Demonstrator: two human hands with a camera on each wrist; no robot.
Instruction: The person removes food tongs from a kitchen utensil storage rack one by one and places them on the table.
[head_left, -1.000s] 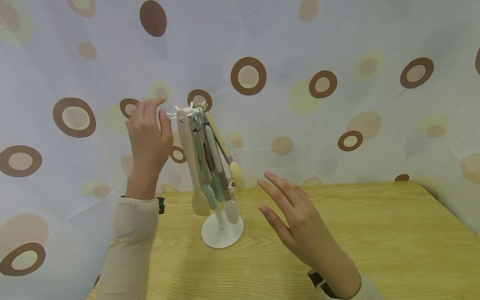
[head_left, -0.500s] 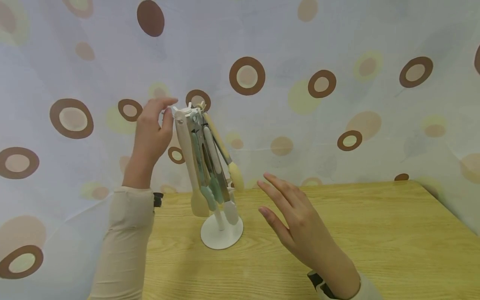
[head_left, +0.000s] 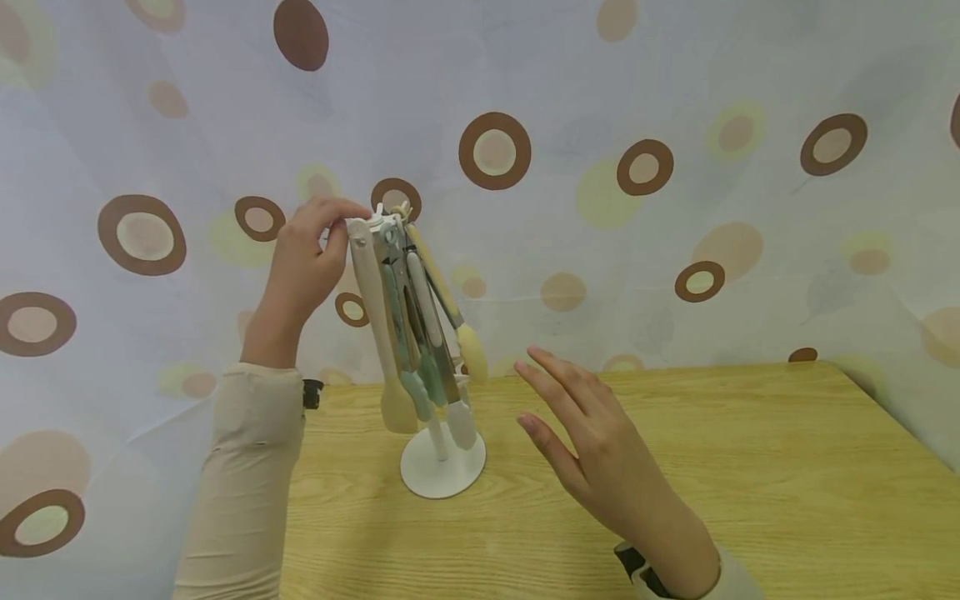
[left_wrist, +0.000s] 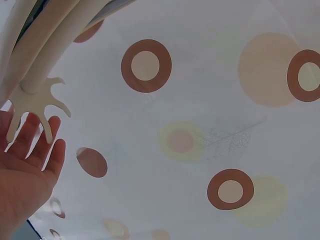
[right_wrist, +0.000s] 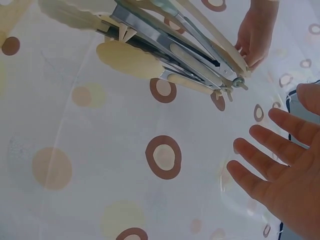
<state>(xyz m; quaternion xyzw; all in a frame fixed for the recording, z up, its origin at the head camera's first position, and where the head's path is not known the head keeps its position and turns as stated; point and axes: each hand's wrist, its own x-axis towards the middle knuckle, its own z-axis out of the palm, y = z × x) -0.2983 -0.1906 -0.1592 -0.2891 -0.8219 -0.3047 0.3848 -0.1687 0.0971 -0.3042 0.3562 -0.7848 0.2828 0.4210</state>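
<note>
My left hand [head_left: 303, 254] is at the hooked top of a white stand [head_left: 442, 477] on a round base. From it hang a beige spatula [head_left: 399, 407] and tongs, green-tipped [head_left: 417, 395], pale grey-tipped [head_left: 462, 425] and yellow-tipped [head_left: 471, 350] (my right hand [head_left: 603, 450], fingers spread, is apart).

I see a whitish curtain [head_left: 570, 67] printed with brown-ringed circles [head_left: 495, 152], yellow-green spots [head_left: 607, 193] and faint skeleton leaves [left_wrist: 232, 140], enclosing a yellowish wood-grain table [head_left: 787, 467] behind and along both sides. My head feed's light looks soft, slightly dim.
</note>
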